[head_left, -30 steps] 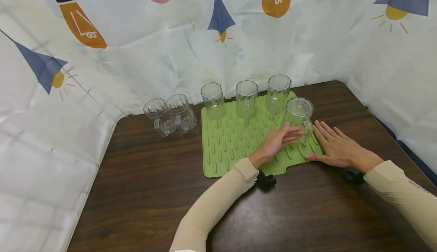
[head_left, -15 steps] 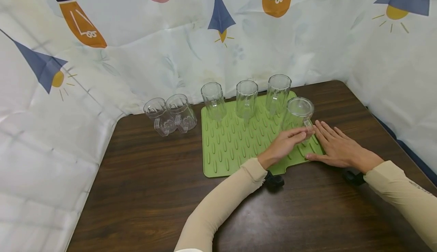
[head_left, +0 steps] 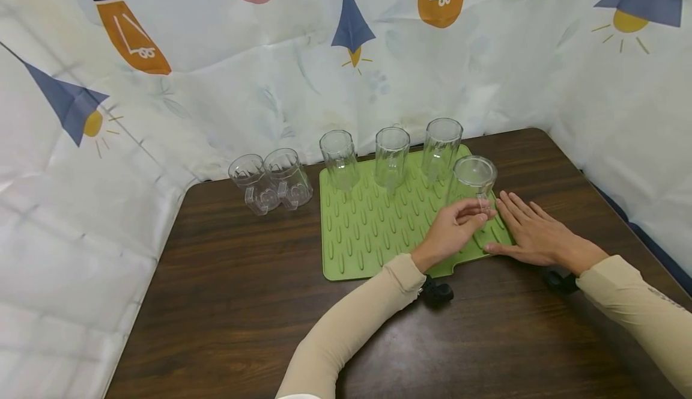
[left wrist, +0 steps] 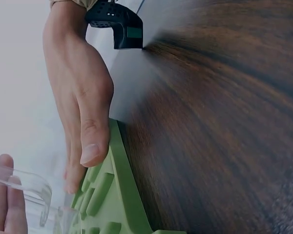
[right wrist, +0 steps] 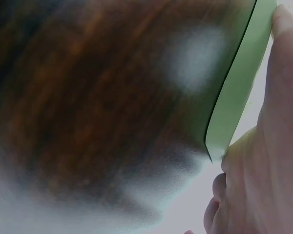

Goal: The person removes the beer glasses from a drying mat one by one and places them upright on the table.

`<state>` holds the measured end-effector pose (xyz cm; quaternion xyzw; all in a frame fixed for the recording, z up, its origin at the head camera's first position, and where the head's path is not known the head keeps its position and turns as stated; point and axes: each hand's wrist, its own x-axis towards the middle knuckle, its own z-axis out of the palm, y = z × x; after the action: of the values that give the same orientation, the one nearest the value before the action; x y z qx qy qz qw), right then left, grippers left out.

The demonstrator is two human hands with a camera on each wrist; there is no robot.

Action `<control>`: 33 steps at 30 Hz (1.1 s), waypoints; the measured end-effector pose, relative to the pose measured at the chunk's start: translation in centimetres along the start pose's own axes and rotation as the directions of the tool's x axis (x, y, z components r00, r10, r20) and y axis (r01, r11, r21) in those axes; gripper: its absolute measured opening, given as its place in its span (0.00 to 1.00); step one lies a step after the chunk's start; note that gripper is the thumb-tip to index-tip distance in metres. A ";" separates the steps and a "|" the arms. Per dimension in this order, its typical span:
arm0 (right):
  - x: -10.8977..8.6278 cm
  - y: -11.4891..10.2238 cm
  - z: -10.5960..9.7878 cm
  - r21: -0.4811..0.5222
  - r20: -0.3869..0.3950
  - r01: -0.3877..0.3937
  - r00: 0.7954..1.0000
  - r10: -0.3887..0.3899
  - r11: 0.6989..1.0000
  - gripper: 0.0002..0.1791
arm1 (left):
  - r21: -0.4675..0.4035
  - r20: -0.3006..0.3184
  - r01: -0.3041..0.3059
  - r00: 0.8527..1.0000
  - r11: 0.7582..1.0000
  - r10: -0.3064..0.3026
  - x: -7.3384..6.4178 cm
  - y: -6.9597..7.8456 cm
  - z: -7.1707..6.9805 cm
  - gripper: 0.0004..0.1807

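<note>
In the head view, a clear glass mug stands at the right end of a green ribbed mat. My left hand grips its handle, with thumb and fingers closed on it. From the left wrist view, the fingertips of that hand show behind the clear glass handle. Flat on the mat's right edge rests my right hand, fingers straight and thumb spread along the front corner. Its side fills the right of the right wrist view, against the green edge.
Along the mat's back edge stand three more glass mugs, at left, middle and right. Two other mugs sit close together on the dark wooden table. A printed white curtain hangs behind.
My left hand has moved right from beside the mug onto its handle. The handle has swung from the right side toward the front. My right hand has stayed in place.
</note>
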<state>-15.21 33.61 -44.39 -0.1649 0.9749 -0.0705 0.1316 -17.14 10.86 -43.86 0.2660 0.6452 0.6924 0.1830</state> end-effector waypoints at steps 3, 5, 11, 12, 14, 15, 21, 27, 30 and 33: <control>0.0 0.0 0.0 -0.004 -0.001 -0.001 1.000 0.001 1.000 0.64 | -0.004 -0.030 -0.005 1.000 1.000 0.005 -0.1 0.1 0.2 0.20; 0.0 0.0 0.0 -0.008 -0.003 -0.002 1.000 0.002 1.000 0.64 | -0.010 -0.049 0.004 0.999 1.000 -0.005 -0.2 0.2 0.2 0.19; 0.0 -0.1 0.0 -0.011 -0.005 -0.002 1.000 0.002 1.000 0.63 | -0.038 -0.080 0.007 0.997 0.999 -0.010 -0.4 0.5 0.2 0.19; -0.1 -0.1 0.0 -0.010 -0.005 -0.002 1.000 0.002 1.000 0.63 | -0.038 -0.081 0.006 0.997 0.999 -0.009 -0.4 0.6 0.2 0.19; -0.1 -0.1 0.0 -0.011 -0.006 -0.001 1.000 0.001 1.000 0.63 | -0.035 -0.082 0.002 0.997 0.999 -0.004 -0.5 0.6 0.2 0.19; -0.1 -0.1 0.0 -0.011 -0.007 0.000 1.000 0.000 1.000 0.63 | -0.031 -0.085 0.001 0.996 1.000 -0.004 -0.5 0.6 0.2 0.19; 0.0 -0.1 0.0 -0.010 -0.009 -0.002 1.000 0.002 1.000 0.63 | -0.029 -0.109 -0.005 0.994 1.000 0.002 -0.6 0.6 0.2 0.19; -0.1 -0.1 0.0 -0.003 -0.002 0.000 1.000 0.000 1.000 0.63 | -0.037 -0.092 0.000 0.996 0.999 -0.003 -0.9 0.7 0.2 0.18; -0.1 -0.1 0.0 -0.001 0.000 0.002 1.000 -0.002 1.000 0.63 | -0.038 -0.080 -0.016 0.997 0.999 0.013 -1.1 0.8 0.2 0.19; 0.0 -0.1 0.0 -0.001 0.001 0.002 1.000 -0.002 1.000 0.63 | -0.047 -0.079 -0.026 0.997 0.999 0.022 -1.3 0.9 0.1 0.19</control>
<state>-15.14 33.50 -44.38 -0.1662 0.9747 -0.0700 0.1321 -16.00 10.12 -43.16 0.2419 0.6319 0.7196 0.1558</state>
